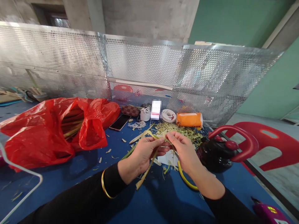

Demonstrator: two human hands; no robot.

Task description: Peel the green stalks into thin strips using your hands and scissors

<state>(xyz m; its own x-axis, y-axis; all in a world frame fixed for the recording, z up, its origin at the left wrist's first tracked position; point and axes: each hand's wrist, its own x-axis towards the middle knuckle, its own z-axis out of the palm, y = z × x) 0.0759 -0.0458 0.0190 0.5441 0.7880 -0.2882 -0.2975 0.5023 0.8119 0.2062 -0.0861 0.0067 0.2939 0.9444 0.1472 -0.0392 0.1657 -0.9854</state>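
My left hand [142,155] and my right hand [184,151] meet over the blue table [70,174], both pinching thin green and yellowish leaf strips [146,172]. One strip hangs down from my left hand toward the table. A yellow-handled tool [185,180] curves under my right hand; whether that hand holds it is unclear. A pile of leaf shreds [179,130] lies just beyond my fingers. A gold bangle [104,185] sits on my left wrist.
A red plastic bag [35,137] with green stalks lies at the left. A phone [119,122], thread spool [145,114], tape roll [168,115] and orange packet [189,119] line the perforated metal screen [163,68]. A dark kettle [216,154] with a red handle and a red chair [273,146] stand right.
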